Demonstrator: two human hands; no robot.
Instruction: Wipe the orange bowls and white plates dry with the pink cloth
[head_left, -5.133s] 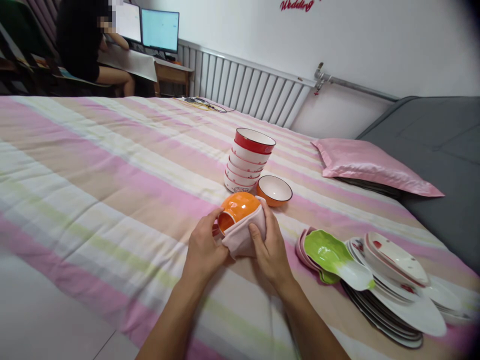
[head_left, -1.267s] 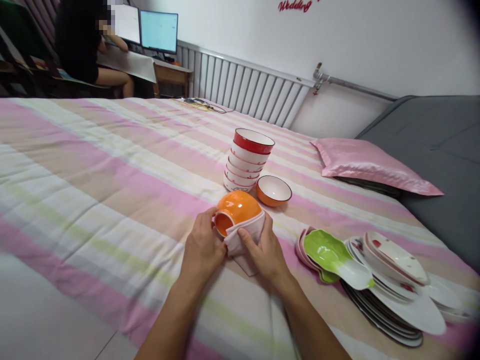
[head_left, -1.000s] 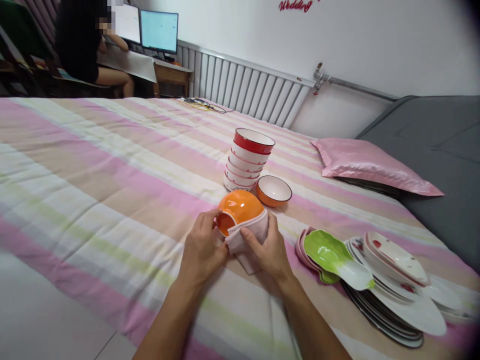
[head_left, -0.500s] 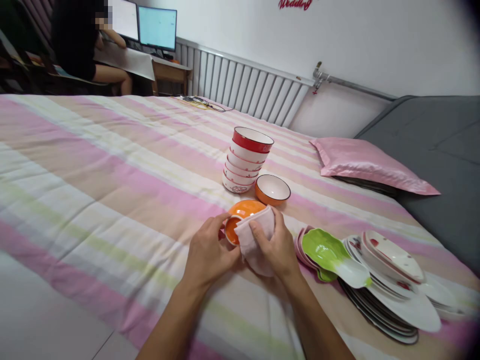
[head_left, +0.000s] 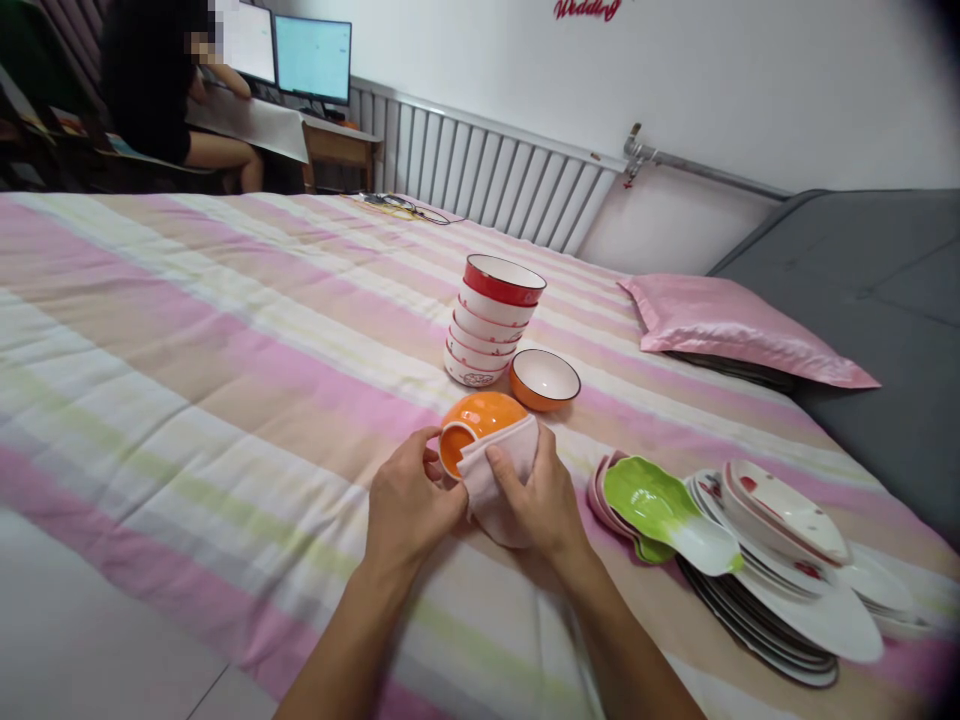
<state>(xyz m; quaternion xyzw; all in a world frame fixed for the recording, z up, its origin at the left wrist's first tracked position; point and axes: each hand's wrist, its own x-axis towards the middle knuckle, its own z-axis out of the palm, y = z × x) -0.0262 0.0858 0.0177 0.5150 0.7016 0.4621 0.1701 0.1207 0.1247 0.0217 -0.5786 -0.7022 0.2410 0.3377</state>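
Note:
An orange bowl [head_left: 487, 410] is tipped over between my hands, its outside and round foot showing. My left hand [head_left: 409, 495] grips it by the foot and near side, fingers curled. My right hand [head_left: 544, 490] pinches a pale pink cloth [head_left: 499, 500] and presses it against the bowl's outer side; the cloth covers the right part of the bowl. Just beyond, a second orange bowl [head_left: 546, 378] with a white inside stands upright. Beside that one rises a stack of white bowls [head_left: 487, 330], topped by a red-banded bowl [head_left: 504, 280].
To the right lie a green leaf-shaped dish [head_left: 649, 495], oval white plates [head_left: 787, 515] and a stack of dark-edged plates [head_left: 757, 625]. A pink pillow [head_left: 735, 320] rests by the grey headboard [head_left: 862, 280]. Cables [head_left: 401, 207] lie at the bed's far edge. A person [head_left: 150, 90] sits at a desk.
The orange bowl has tilted and shifted slightly up and to the left, showing more of its outside. Both hands and the cloth have moved a little with it.

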